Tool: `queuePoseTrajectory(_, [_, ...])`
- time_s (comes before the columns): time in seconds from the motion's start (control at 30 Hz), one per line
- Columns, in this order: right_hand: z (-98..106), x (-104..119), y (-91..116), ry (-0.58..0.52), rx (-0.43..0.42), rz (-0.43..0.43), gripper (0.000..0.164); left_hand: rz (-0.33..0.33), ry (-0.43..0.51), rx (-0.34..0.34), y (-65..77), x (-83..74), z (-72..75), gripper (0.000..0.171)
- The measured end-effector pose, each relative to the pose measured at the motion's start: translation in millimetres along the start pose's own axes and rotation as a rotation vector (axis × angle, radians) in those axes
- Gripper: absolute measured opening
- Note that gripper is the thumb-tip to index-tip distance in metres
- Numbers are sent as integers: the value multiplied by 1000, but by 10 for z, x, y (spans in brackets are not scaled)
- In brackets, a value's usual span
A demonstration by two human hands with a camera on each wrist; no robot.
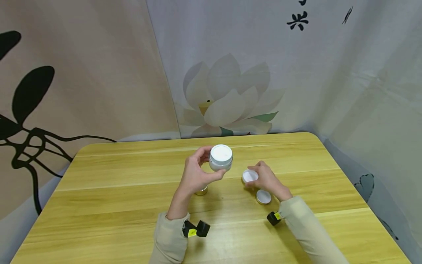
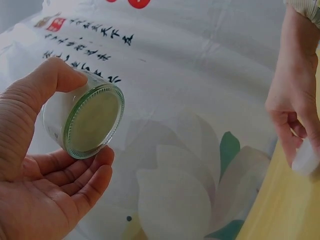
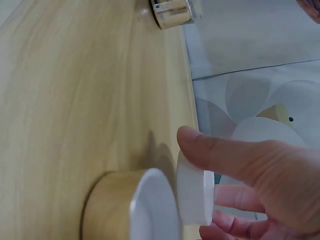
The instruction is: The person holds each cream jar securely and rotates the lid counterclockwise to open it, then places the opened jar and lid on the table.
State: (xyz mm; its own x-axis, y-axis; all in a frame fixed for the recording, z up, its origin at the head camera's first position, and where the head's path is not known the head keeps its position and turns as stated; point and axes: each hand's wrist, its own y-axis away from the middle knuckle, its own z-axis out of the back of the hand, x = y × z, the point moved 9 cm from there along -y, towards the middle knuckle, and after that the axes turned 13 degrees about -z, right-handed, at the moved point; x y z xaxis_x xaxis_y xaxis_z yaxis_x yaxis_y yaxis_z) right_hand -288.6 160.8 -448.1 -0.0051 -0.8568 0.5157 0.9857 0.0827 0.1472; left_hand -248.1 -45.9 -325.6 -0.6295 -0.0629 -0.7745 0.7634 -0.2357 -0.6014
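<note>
Raised above the table, a glass jar (image 1: 221, 157) with a white top is held between the thumb and fingers of my left hand (image 1: 194, 172). The left wrist view shows the jar's clear ribbed base (image 2: 95, 120). My right hand (image 1: 266, 178) pinches a small round white lid (image 1: 250, 176) low over the table; the right wrist view shows the lid (image 3: 192, 192) on edge between thumb and fingers. Close beside it lies a gold lid (image 1: 263, 197) with its white inside facing up. Whether the pinched lid touches the table, I cannot tell.
A gold-coloured container (image 1: 202, 191) stands on the table, partly hidden behind my left hand. The wooden table (image 1: 115, 205) ends at a printed cloth backdrop (image 1: 230, 73) at the back.
</note>
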Motion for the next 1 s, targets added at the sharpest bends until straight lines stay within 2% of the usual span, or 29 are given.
queuePoseTrajectory(0.63, [-88, -80, -49, 17, 2, 5, 66, 5, -17, 11, 8, 18, -41, 54])
queuePoseTrajectory(1.0, [-89, -70, -41, -2, -2, 1, 66, 16, -65, 37, 64, 140, -106, 55])
